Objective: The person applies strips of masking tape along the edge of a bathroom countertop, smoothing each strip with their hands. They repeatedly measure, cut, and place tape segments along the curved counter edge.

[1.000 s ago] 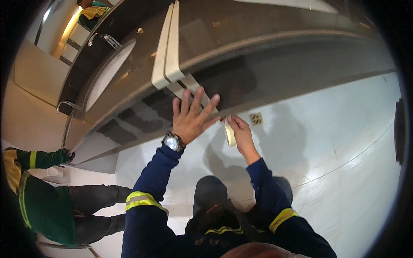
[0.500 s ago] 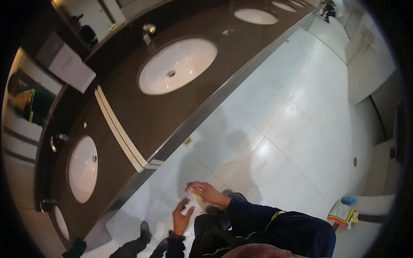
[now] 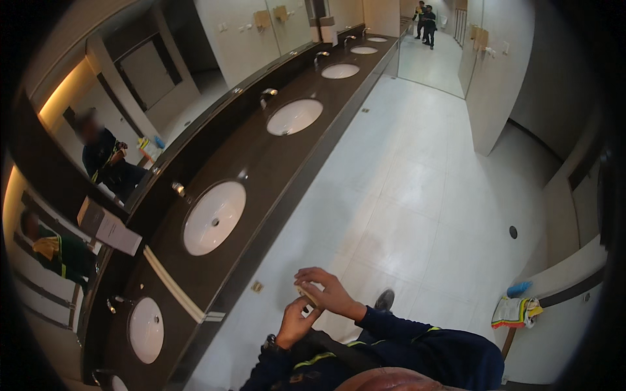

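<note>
In front of my body, above the pale tiled floor, my two hands meet. My right hand (image 3: 328, 293) comes from the right, its fingers bent over the top of the left one. Just below it is my left hand (image 3: 295, 323), with thumb and fingers drawn together and a dark watch (image 3: 270, 341) on the wrist. A small pale thing seems to sit between the fingers; its kind is too small and covered to make out. The dark washbasin counter (image 3: 225, 287) runs along my left, apart from both hands.
White oval basins, including one nearby (image 3: 214, 225), line the counter with taps. A folded paper sign (image 3: 111, 229) leans by the mirror. At right lie a printed bag (image 3: 515, 313) and a blue item (image 3: 519, 289). Two people (image 3: 425, 26) appear far off; another (image 3: 62, 251) shows in the mirror.
My hands were apart and have come together. The view has swung up along the counter, showing more basins and mirror. A person's legs at lower left have left the view.
</note>
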Demonstrator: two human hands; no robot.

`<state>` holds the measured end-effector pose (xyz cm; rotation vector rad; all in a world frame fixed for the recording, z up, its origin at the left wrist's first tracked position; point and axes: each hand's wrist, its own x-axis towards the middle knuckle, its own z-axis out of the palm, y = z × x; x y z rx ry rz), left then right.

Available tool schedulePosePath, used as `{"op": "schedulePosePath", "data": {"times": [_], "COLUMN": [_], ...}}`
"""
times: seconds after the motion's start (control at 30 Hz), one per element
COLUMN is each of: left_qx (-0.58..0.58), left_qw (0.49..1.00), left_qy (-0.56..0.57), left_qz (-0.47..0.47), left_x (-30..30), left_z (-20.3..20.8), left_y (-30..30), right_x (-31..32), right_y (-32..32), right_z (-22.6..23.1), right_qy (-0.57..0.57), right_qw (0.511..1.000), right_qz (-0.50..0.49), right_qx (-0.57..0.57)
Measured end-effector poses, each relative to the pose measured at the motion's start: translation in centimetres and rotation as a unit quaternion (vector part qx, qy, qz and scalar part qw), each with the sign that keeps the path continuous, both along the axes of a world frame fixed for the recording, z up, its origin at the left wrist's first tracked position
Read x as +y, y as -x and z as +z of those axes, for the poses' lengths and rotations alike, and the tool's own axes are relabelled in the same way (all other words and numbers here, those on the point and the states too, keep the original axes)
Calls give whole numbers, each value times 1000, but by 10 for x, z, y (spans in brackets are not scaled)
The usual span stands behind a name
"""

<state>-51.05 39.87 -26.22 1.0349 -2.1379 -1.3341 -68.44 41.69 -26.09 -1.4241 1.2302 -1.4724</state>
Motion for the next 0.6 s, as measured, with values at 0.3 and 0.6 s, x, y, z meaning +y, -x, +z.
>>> {"op": "schedulePosePath", "data": {"times": [0.3,0.6], "left_qx": [115,194], "left_qw": [989,969], "left_qy": [92,53], "left_qz": [22,-146], "left_x": [-42,-123], "left_z": [95,109], "left_y": [277,500], "right_x": [15,-26], "right_y": [299,477], "right_z": [102,116], "right_qy": [83,101], "right_qw": [985,974], "right_qz": [-83,-154], "right_qx": [130,134]}}
